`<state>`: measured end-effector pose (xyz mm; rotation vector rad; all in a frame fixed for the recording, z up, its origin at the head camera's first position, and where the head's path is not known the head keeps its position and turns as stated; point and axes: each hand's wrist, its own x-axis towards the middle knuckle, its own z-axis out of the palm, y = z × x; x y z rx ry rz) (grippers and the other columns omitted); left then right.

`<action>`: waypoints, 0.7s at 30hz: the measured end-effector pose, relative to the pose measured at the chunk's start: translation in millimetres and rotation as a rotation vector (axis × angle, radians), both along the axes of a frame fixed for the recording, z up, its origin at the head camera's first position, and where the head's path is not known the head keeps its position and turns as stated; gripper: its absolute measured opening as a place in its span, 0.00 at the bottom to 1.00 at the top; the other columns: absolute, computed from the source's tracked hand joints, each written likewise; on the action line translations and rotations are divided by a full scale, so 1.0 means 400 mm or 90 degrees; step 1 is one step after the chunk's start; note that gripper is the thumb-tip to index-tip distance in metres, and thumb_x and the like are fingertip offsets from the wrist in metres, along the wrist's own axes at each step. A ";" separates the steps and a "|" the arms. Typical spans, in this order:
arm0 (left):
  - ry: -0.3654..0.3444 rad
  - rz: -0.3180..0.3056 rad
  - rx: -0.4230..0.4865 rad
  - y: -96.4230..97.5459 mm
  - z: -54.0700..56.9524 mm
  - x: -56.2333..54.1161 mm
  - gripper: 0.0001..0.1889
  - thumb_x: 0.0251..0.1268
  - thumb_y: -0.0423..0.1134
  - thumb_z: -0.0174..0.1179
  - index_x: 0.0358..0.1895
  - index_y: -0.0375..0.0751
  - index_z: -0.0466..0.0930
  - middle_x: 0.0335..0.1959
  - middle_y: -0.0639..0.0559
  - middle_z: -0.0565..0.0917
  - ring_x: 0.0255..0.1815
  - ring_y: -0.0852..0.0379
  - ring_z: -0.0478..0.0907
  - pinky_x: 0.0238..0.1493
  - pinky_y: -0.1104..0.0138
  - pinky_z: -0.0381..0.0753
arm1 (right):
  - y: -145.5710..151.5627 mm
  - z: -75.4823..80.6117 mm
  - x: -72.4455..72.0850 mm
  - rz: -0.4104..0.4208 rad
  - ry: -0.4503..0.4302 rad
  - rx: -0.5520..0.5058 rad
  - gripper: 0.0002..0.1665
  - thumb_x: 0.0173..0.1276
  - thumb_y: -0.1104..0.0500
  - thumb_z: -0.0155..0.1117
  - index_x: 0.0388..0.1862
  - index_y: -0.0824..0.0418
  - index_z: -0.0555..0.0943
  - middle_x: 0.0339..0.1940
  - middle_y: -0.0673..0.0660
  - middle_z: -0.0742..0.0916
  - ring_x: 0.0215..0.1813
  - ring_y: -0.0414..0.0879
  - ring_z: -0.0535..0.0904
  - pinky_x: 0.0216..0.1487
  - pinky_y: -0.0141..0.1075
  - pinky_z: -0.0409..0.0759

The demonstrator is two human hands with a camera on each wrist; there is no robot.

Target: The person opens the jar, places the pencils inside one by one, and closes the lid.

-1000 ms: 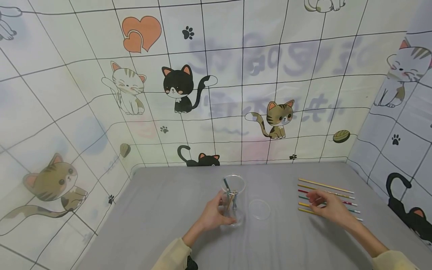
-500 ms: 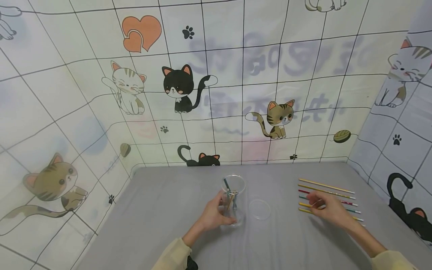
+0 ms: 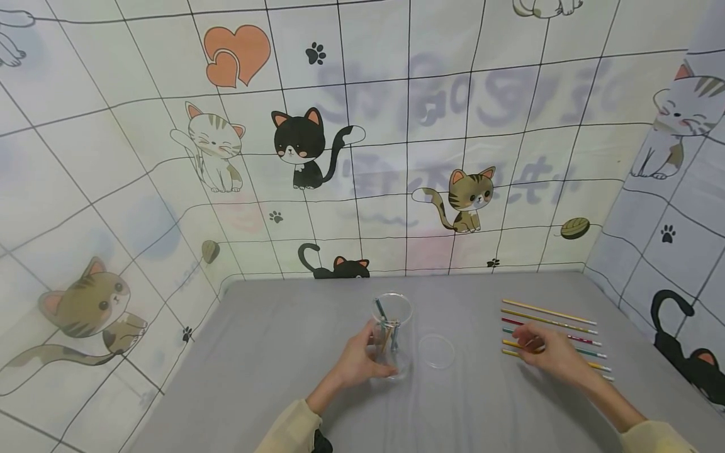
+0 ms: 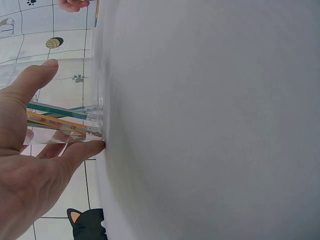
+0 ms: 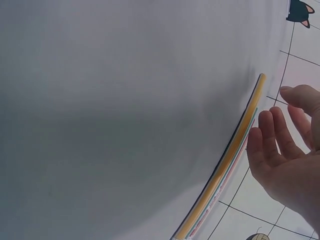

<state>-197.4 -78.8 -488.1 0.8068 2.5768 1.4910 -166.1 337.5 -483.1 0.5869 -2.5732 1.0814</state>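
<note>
At the bottom edge of the head view, nearest the camera, are two pale yellow fabric sleeves (image 3: 291,428), one left of centre with a dark band (image 3: 321,442) at the wrist, the other in the lower right corner. From the first reaches the left hand (image 3: 362,360), at lower centre, its thumb and fingers curled round a clear, cylindrical, see-through cup (image 3: 401,362) standing upright on the tabletop (image 3: 272,365), which is covered in smooth grey cloth. Inside the cup lean several slim pencils, among them teal-green ones (image 4: 55,108) and a yellow-orange one with printed lettering (image 4: 60,121), seen at the left of the left wrist view. Just right of the cup lies a thin, round, transparent disc (image 3: 437,351). At lower right the right hand (image 3: 550,352) hovers over a row of long, thin pencils (image 3: 548,311) in yellow, gold, red and teal, its fingers loosely bent and the thumb apart from them; whether a fingertip touches a pencil cannot be told. The pencils lie side by side, slanting slightly, the hand hiding the middles of the lower ones. Beyond, white sheeting (image 3: 391,138) printed with black grid lines and cartoon cats fills the upper frame, an orange heart (image 3: 238,56) at upper left
</note>
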 end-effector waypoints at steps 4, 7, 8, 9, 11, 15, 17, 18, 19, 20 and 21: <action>-0.003 0.003 -0.001 0.000 0.000 0.001 0.49 0.43 0.36 0.82 0.71 0.51 0.63 0.55 0.47 0.77 0.62 0.42 0.75 0.50 0.61 0.82 | -0.003 -0.002 0.004 -0.016 -0.045 0.009 0.20 0.50 0.76 0.74 0.43 0.68 0.81 0.34 0.54 0.84 0.33 0.41 0.81 0.31 0.33 0.81; -0.001 -0.001 0.005 0.000 -0.001 0.000 0.49 0.43 0.35 0.82 0.71 0.52 0.63 0.55 0.48 0.77 0.62 0.42 0.75 0.50 0.62 0.82 | -0.007 -0.002 0.006 -0.031 -0.084 0.012 0.20 0.51 0.75 0.75 0.44 0.67 0.81 0.35 0.54 0.83 0.34 0.44 0.81 0.32 0.33 0.81; -0.002 -0.002 0.007 0.000 -0.002 0.000 0.49 0.43 0.35 0.82 0.71 0.53 0.63 0.55 0.48 0.77 0.62 0.42 0.75 0.50 0.63 0.82 | -0.007 -0.002 0.006 -0.035 -0.093 0.015 0.20 0.51 0.75 0.75 0.44 0.67 0.82 0.35 0.54 0.83 0.35 0.44 0.81 0.33 0.33 0.81; -0.003 -0.004 0.009 0.000 -0.002 -0.001 0.49 0.43 0.35 0.82 0.71 0.53 0.63 0.55 0.48 0.77 0.62 0.42 0.75 0.50 0.63 0.82 | -0.008 -0.002 0.006 -0.038 -0.099 0.018 0.20 0.52 0.75 0.75 0.44 0.66 0.82 0.35 0.54 0.83 0.35 0.44 0.81 0.33 0.33 0.81; 0.000 -0.007 0.013 0.000 -0.001 -0.001 0.49 0.43 0.34 0.82 0.71 0.52 0.63 0.55 0.48 0.77 0.61 0.41 0.75 0.50 0.62 0.82 | -0.009 -0.003 0.005 -0.042 -0.100 0.026 0.20 0.51 0.74 0.76 0.44 0.66 0.82 0.35 0.54 0.83 0.35 0.45 0.81 0.33 0.33 0.81; 0.009 -0.008 0.011 0.000 -0.001 -0.002 0.49 0.43 0.34 0.82 0.71 0.49 0.63 0.54 0.46 0.77 0.61 0.40 0.75 0.50 0.60 0.83 | -0.010 -0.007 0.000 -0.051 -0.093 0.041 0.19 0.51 0.75 0.76 0.42 0.66 0.82 0.34 0.53 0.83 0.35 0.45 0.81 0.33 0.33 0.81; 0.015 -0.009 0.009 0.001 -0.002 -0.003 0.49 0.43 0.35 0.82 0.71 0.48 0.62 0.54 0.46 0.77 0.60 0.39 0.75 0.49 0.59 0.83 | -0.010 -0.010 -0.003 -0.057 -0.089 0.051 0.19 0.50 0.75 0.76 0.41 0.65 0.82 0.33 0.52 0.82 0.34 0.45 0.81 0.32 0.33 0.81; 0.016 -0.009 0.008 0.001 -0.003 -0.003 0.49 0.43 0.35 0.82 0.71 0.48 0.62 0.54 0.45 0.77 0.60 0.39 0.75 0.49 0.60 0.83 | -0.010 -0.011 -0.004 -0.060 -0.087 0.055 0.19 0.50 0.75 0.77 0.41 0.65 0.82 0.33 0.52 0.82 0.34 0.45 0.81 0.32 0.33 0.81; 0.016 -0.008 0.006 0.001 -0.003 -0.003 0.50 0.43 0.35 0.82 0.72 0.48 0.62 0.54 0.46 0.77 0.60 0.39 0.75 0.49 0.60 0.83 | -0.009 -0.013 -0.005 -0.062 -0.085 0.061 0.19 0.49 0.75 0.77 0.40 0.65 0.82 0.33 0.52 0.83 0.34 0.45 0.81 0.32 0.33 0.81; 0.014 -0.007 0.005 0.001 -0.003 -0.003 0.50 0.43 0.35 0.82 0.72 0.48 0.62 0.54 0.46 0.77 0.60 0.39 0.75 0.49 0.60 0.83 | -0.008 -0.014 -0.007 -0.063 -0.083 0.067 0.19 0.49 0.74 0.77 0.40 0.65 0.82 0.33 0.51 0.83 0.34 0.45 0.81 0.32 0.33 0.81; 0.012 -0.007 0.005 0.001 -0.003 -0.003 0.50 0.43 0.35 0.82 0.72 0.49 0.62 0.54 0.46 0.77 0.60 0.39 0.75 0.49 0.60 0.83 | -0.008 -0.016 -0.007 -0.064 -0.084 0.070 0.19 0.49 0.74 0.77 0.40 0.65 0.82 0.33 0.51 0.83 0.34 0.46 0.82 0.32 0.33 0.81</action>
